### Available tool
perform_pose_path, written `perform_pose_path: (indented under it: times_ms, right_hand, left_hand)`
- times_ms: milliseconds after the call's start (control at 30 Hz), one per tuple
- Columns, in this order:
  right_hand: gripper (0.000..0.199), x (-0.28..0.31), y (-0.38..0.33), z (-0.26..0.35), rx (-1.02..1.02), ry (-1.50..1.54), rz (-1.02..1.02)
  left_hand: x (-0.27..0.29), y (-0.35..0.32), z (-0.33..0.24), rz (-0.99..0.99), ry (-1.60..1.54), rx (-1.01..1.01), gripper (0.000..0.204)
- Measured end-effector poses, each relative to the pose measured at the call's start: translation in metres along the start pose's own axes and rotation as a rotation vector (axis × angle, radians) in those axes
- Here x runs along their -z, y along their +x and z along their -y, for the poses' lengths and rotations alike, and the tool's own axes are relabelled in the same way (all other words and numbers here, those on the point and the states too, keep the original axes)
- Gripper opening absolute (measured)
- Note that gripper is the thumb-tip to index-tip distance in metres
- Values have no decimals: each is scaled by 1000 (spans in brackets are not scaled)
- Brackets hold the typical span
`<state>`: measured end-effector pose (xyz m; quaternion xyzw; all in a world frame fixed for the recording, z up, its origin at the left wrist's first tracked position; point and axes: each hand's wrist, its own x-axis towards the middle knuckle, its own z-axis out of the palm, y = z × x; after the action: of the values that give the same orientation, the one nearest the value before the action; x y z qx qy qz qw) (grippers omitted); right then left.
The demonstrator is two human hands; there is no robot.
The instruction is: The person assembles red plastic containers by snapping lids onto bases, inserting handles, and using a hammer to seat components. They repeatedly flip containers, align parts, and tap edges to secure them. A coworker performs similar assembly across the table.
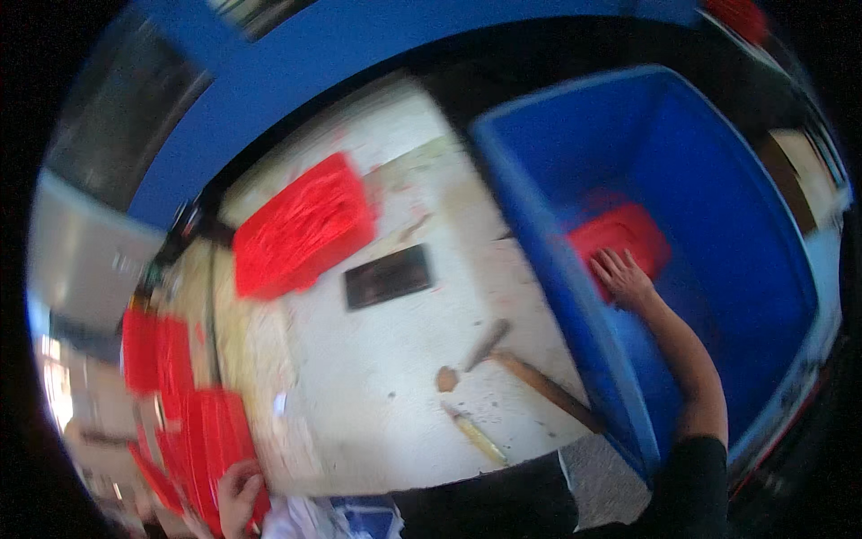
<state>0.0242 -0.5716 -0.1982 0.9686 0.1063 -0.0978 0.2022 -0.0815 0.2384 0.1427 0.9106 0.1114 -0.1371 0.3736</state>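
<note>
Inside the blue bin on the right lies a red plastic piece, partly covered by my right hand. That hand rests on it palm down, its fingers stretched out and apart. At the lower left my left hand has its fingers curled at the edge of a red plastic part; blur softens the grip. Several more red parts are grouped behind it, to the left of the table. A red block-shaped bundle or box sits on the far part of the worktable.
A dark flat phone-like rectangle lies mid-table. Nearer are a hammer with a wooden handle, a small brown lump and a yellowish knife-like tool. The bin's tall wall stands along the table's right edge.
</note>
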Motion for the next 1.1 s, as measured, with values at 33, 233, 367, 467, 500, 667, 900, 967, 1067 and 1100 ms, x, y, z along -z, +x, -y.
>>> perform_pose_path:
  times_ms: [33, 233, 367, 467, 500, 667, 900, 967, 1067, 1100]
  right_hand:
    - [98, -2, 9, 5, 100, -8, -29]
    - [96, 55, 19, 13, 116, 158, 141]
    - [91, 153, -13, -30, -114, 554, -44]
    - [92, 256, -65, -85, -209, 1020, -359]
    - [95, 291, -87, -106, -378, 1251, -389]
    - [77, 381, -173, -136, -363, 1431, -1077]
    - [62, 315, -87, 193, 126, 2740, -140]
    - [74, 325, -74, 275, 164, 2583, 34]
    - [65, 369, -52, 295, 268, 2081, 546]
    - [58, 388, -35, 274, 230, 1557, 747]
  left_hand:
    - [-21, -12, -14, 176, -66, 51, 35]
    - [-114, 3, -84, 528, -73, -314, 41]
    - [-153, 8, -98, 516, -165, -477, 37]
    - [-170, 8, -99, 407, -387, -580, 38]
    - [-172, 8, -100, 342, -471, -610, 38]
    - [-146, 28, -116, 51, -850, -672, 40]
    - [-79, 65, -60, 8, -593, -526, 63]
    - [-84, 63, -25, 101, -252, -492, 67]
    - [-93, 58, 18, 17, -51, -410, 44]
    - [-94, 57, 28, -19, -59, -404, 42]
